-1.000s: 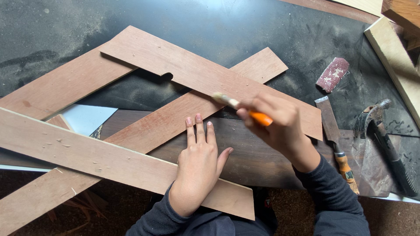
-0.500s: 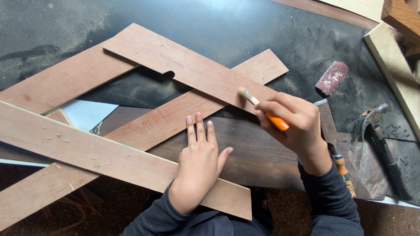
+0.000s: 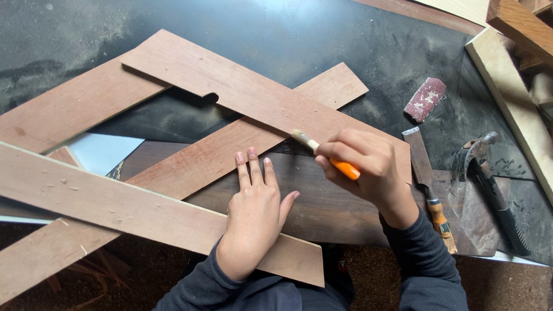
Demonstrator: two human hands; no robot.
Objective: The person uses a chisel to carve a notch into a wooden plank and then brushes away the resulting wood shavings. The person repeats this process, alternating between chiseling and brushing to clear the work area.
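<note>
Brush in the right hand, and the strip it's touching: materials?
Brush: orange handle, smooth and uniform, looks like plastic or painted wood; pale bristles with a light band behind them, material unclear. The right hand grips it. Strip: reddish-brown wood, bare and matte, fine grain visible, thin and flat, so possibly plywood or veneer. The left hand lies flat on a darker board.

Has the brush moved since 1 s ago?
Yes. The right hand has carried the brush rightward along the top board, toward the chisel. The left hand stays flat on the dark panel.
</note>
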